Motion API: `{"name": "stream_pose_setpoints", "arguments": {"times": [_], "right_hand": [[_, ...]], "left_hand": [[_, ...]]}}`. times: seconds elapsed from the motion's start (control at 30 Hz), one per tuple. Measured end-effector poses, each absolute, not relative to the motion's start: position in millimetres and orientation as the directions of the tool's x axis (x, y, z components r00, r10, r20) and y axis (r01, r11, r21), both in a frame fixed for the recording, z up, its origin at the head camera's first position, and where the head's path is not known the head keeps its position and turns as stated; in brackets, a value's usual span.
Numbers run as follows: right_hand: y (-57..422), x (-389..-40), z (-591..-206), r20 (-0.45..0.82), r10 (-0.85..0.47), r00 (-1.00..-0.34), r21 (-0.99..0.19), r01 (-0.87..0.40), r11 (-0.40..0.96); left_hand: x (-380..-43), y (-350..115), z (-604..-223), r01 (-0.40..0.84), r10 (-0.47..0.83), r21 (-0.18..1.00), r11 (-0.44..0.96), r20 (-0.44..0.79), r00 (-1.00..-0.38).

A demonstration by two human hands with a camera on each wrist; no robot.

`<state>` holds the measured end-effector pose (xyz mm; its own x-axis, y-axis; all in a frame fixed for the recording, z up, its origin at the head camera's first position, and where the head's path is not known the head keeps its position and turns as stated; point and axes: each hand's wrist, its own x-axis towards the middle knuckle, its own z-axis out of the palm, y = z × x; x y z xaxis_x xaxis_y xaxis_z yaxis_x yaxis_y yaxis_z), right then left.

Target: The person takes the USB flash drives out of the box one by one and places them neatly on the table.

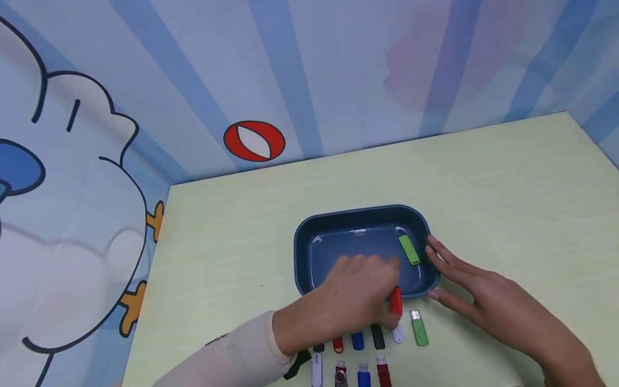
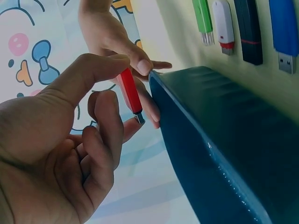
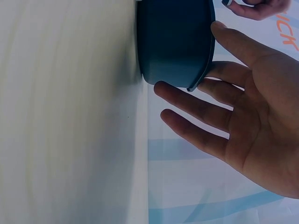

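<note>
My left hand [image 1: 360,287] pinches a red USB stick [image 2: 129,91] between thumb and fingers, just above the near wall of a dark blue tray [image 1: 301,263]. In the left wrist view the stick's metal plug points down. Inside the tray, near its right end, lies a green USB stick [image 1: 409,250]. My right hand [image 1: 503,303] touches the tray's right end with spread fingers, the thumb at the near right corner. In the right wrist view its fingers look mostly straight.
In front of the tray lie several USB sticks in two rows, among them a green USB stick with bare plug [image 1: 419,330], a black one [image 1: 378,337] and a blue one [image 1: 364,377]. My left forearm hides part of the rows. Printed walls [image 1: 338,80] border the table.
</note>
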<state>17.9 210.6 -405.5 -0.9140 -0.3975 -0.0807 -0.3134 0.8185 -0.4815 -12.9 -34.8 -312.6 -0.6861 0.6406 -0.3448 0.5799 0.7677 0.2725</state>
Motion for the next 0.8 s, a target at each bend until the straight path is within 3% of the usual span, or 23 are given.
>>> {"name": "stream_pose_setpoints", "arguments": {"times": [0.43,0.8], "right_hand": [[212,18,-408,-0.088,-0.397,-0.914,-0.493,-0.306,0.814],[213,18,-409,-0.032,-0.421,-0.907,-0.500,-0.350,0.792]], "left_hand": [[-1,-37,-326,0.588,0.641,0.260,0.766,-0.370,-0.672],[11,-35,-335,0.596,0.665,0.300,0.745,-0.416,-0.621]]}}
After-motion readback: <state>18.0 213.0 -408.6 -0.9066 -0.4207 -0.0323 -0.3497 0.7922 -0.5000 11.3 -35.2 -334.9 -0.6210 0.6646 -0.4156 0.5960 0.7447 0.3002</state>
